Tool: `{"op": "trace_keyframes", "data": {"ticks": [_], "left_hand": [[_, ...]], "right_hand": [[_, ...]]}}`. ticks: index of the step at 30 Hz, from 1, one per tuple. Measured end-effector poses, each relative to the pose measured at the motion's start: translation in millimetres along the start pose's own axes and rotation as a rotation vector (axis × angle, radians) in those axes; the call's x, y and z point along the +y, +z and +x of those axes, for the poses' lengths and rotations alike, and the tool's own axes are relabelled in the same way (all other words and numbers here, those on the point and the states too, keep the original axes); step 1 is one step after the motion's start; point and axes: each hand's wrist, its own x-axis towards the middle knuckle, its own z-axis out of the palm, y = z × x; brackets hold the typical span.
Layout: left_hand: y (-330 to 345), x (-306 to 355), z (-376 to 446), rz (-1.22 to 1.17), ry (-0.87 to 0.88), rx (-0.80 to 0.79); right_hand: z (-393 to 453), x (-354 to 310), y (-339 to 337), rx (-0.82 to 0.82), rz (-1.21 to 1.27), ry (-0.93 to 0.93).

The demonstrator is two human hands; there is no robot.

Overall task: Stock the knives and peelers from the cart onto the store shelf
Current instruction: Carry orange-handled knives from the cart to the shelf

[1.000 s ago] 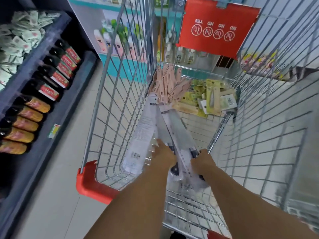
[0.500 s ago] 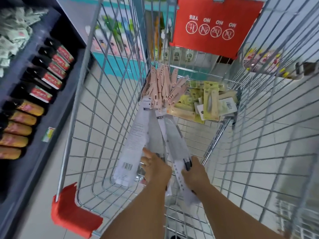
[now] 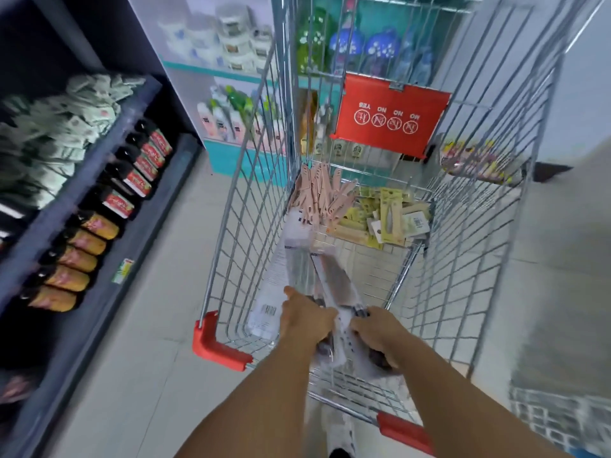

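- Since the earlier frame your view has lifted and the cart (image 3: pixel 410 200) sits centre frame, its red corner lower left; the packaged knives (image 3: pixel 334 282) are raised by their handles off the basket floor, so the lift-out looks under way.
- Dark shelf (image 3: pixel 109 153) at left carries bottles (image 3: pixel 99 226); the cart's wire side stands between it and your load.
- Peelers (image 3: pixel 390 216) and pink knives (image 3: pixel 317 196) wait at the cart's far end.
- Your left hand (image 3: pixel 305 320) and right hand (image 3: pixel 380 332) each clench knife handles.
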Motion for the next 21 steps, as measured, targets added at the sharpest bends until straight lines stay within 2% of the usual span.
{"op": "trace_keyframes", "data": {"ticks": [12,16,21], "left_hand": [[-65.5,-14.2,-120.7,-0.128,0.241,0.12],[-95.4,-4.5,-156.6,-0.206,0.34,0.267],[-136.5,-2.9,-198.7,-0.364,0.406,0.448]], "right_hand": [[-128.9,-18.8,-13.8,0.197,0.08,-0.336],[-159.0,-37.9,-24.4,0.27,0.115,-0.463],[-201.3,-73.4,-34.2,0.282,0.151,-0.648]]}}
